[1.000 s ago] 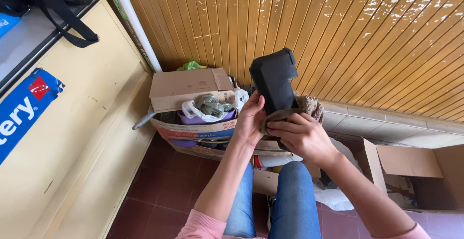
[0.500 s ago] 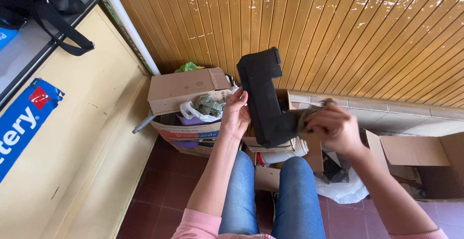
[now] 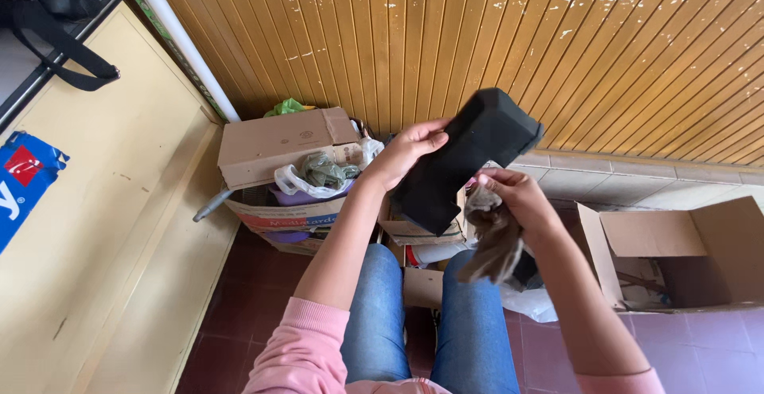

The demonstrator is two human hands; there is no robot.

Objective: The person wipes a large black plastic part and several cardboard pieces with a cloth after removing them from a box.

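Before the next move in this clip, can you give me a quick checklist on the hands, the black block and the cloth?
1. Left hand has a grip on the black block: ok.
2. Right hand has a grip on the brown cloth: ok.
3. Block held above the lap, off the floor: ok.
4. Cloth touching the block: cannot tell.
5. Open cardboard box in view at the right: ok.

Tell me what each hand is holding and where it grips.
Left hand grips the black boot along its upper edge; right hand clutches a brownish-grey cloth by its top, against the boot.
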